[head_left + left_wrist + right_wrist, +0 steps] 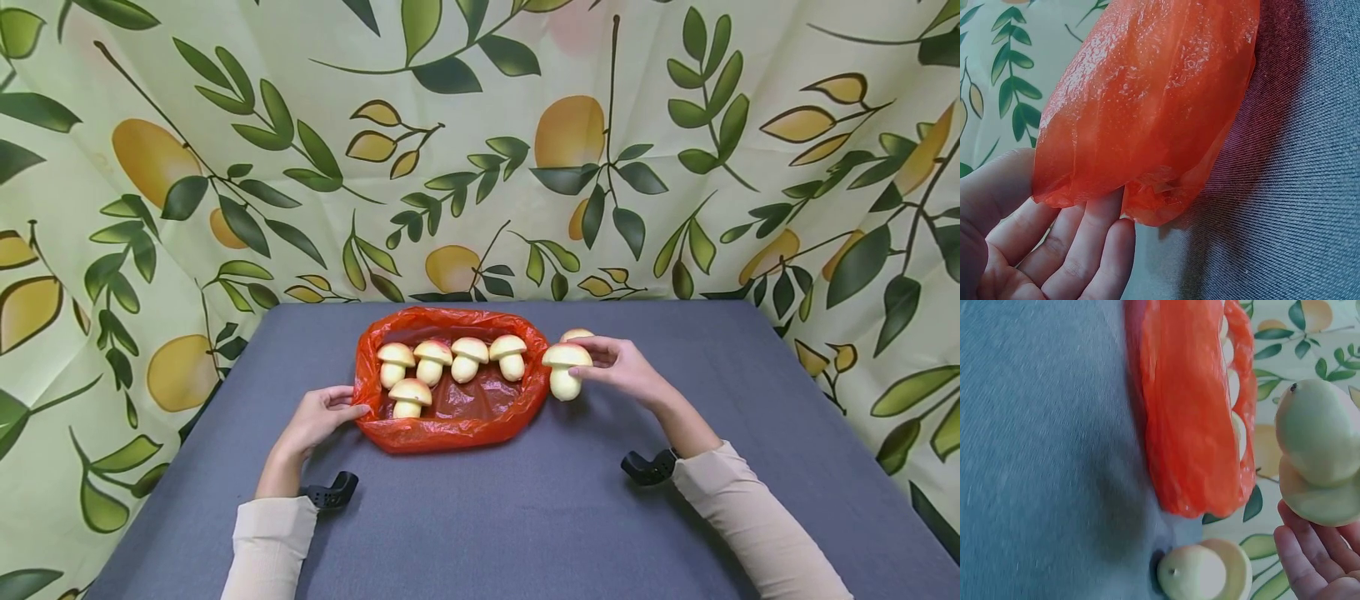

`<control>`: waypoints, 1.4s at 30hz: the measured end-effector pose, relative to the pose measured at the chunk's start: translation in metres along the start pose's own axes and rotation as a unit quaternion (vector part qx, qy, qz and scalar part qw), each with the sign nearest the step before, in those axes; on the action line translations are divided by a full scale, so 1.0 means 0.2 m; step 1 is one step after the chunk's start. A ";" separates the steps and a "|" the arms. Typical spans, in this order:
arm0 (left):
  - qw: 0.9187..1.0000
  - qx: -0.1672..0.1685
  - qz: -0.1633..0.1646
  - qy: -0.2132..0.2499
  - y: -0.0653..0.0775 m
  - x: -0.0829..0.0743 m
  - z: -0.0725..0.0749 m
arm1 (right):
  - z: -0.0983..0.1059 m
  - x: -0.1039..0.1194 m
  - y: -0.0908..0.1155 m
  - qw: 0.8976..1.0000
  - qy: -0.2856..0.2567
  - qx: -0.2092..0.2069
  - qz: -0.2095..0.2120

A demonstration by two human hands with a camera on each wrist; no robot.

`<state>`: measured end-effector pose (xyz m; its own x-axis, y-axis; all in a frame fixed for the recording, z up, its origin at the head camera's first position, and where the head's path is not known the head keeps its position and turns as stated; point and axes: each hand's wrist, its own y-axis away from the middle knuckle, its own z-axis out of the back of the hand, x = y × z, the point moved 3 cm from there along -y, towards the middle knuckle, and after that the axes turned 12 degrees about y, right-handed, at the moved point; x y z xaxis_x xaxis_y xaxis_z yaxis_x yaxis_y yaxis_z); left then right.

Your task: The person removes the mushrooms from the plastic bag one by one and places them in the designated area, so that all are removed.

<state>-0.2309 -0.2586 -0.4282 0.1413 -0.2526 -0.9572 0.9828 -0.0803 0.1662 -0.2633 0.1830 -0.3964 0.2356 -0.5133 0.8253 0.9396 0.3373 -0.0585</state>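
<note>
A red plastic bag (450, 437) lies on the table with its mouth spread wide and its rim rolled. Inside are several toy mushrooms (432, 371), most in a row along the far side, with one nearer the front left. My left hand (318, 419) pinches the bag's left edge, thumb on one side and fingers partly behind the plastic (1141, 106). Just off the bag's right end, my right hand (624, 368) holds another mushroom (564, 385) by its cap, stem down and raised above the table (1319, 437).
One more mushroom (576, 334) rests on the table behind the right hand, mostly hidden in the head view; the right wrist view shows it lying beyond the bag's end (1194, 572). A grey-blue cloth (480, 525) covers the table. A leaf-patterned curtain (480, 108) hangs behind.
</note>
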 end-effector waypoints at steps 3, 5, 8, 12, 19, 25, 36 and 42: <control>1.000 -0.001 0.001 -0.004 0.00 0.00 0.00 | 0.03 -0.01 0.01 1.000 0.000 -0.001 -0.010; 1.000 -0.001 0.002 -0.007 0.00 0.00 0.00 | 0.04 -0.02 0.02 1.000 0.001 -0.002 -0.015; 1.000 -0.001 0.002 -0.007 0.00 0.00 0.00 | 0.07 -0.03 0.02 1.000 0.005 -0.003 -0.015; 1.000 -0.003 0.003 -0.005 0.00 -0.01 0.00 | 0.11 -0.05 0.03 1.000 -0.002 0.000 -0.015; 1.000 -0.003 -0.003 -0.015 0.01 -0.02 -0.03 | 0.17 -0.14 0.03 0.996 -0.073 0.011 -0.041; 1.000 -0.009 -0.004 -0.026 0.02 0.00 -0.01 | 0.22 -0.22 0.03 0.995 -0.089 0.005 -0.049; 0.999 -0.004 -0.008 -0.032 0.03 0.02 0.00 | 0.30 -0.31 0.05 0.994 -0.090 -0.003 -0.062; 0.999 -0.009 -0.010 -0.038 0.03 0.02 0.00 | 0.33 -0.35 0.04 0.994 -0.075 -0.006 -0.077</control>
<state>-0.2247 -0.2601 -0.4307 0.1133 -0.3230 -0.9396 0.9873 -0.0696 0.1430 -0.2880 0.2736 -0.4190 0.0494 -0.4345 0.8993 0.9650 0.2531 0.0693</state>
